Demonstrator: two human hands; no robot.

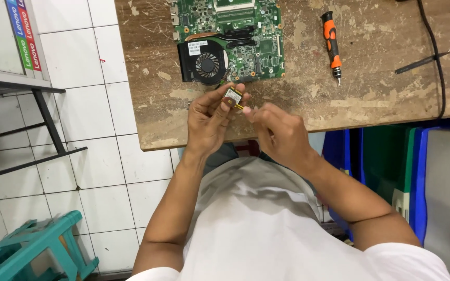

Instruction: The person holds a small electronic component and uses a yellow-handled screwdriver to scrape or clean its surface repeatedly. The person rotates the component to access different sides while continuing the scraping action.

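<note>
Nearest the lens, a white shirt and two bare forearms. Left hand (210,120) pinching a small card module (233,97), held just above the near edge of a worn wooden bench (371,83). Right hand (277,132) loosely curled, fingertips at the module's corner. Module already off the green motherboard (235,39); black fan (204,62) still mounted there. Orange screwdriver (332,44) lying untouched to the right.

Worn workbench in a white-tiled room

A scratched, peeling brown wooden tabletop (371,99) stands over a floor of square white ceramic tiles (100,156). A black metal-framed stand (48,122) sits at the left, a teal plastic stool (32,250) at the lower left, and blue and green plastic bins (386,161) under the table's right side. Light is even.
</note>
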